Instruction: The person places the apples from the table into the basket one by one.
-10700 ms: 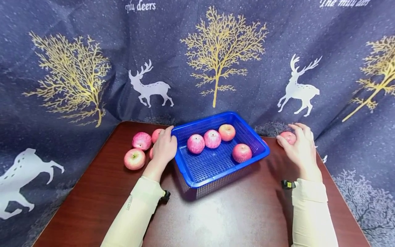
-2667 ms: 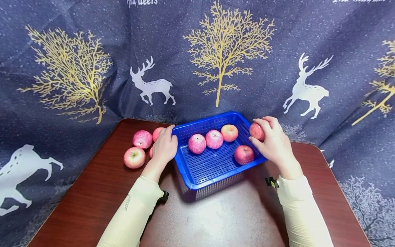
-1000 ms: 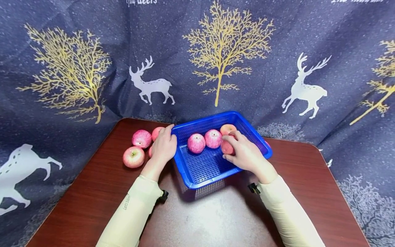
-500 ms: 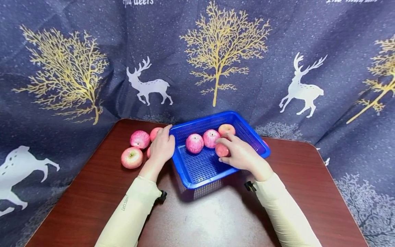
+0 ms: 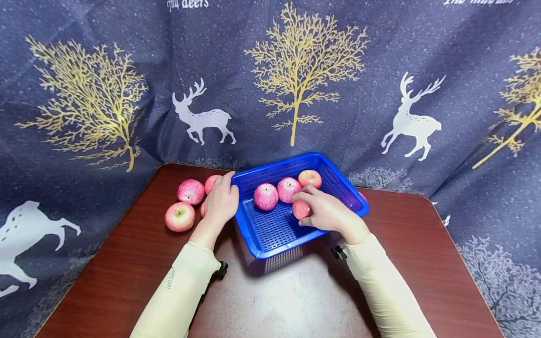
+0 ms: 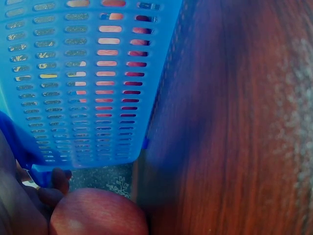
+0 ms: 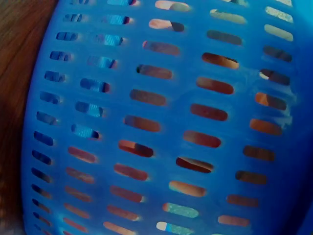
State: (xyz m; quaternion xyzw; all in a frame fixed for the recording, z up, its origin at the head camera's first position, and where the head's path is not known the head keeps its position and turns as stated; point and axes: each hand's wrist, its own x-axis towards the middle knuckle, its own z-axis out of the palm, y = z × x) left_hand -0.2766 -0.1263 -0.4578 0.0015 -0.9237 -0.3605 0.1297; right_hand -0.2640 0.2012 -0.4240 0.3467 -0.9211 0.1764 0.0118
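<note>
A blue perforated plastic basket (image 5: 270, 232) stands at an angle on the table. My left hand (image 5: 221, 199) grips the rim at its left end; in the left wrist view the fingers (image 6: 59, 181) curl at that rim, with a red apple (image 6: 98, 215) close below. Inside the basket, my right hand (image 5: 327, 211) holds a red apple (image 5: 301, 209) between thumb and fingers, low near the floor. Beside it lie a striped pink apple (image 5: 266, 196), another pink apple (image 5: 289, 189) and a yellowish-red apple (image 5: 310, 179). The right wrist view shows mostly the perforated basket wall (image 7: 186, 127).
Left of the basket on the brown table (image 5: 279, 300) lie a pale red apple (image 5: 180, 217), a pink apple (image 5: 190, 192) and others partly behind my left hand. A sliver of apple (image 5: 362, 196) shows past the right rim. A dark patterned cloth (image 5: 338, 126) hangs behind.
My right hand took the apple from the table's right side, carried it left over the rim and lowered it into the basket. It now covers the apple seen there earlier. My left hand stayed on the rim.
</note>
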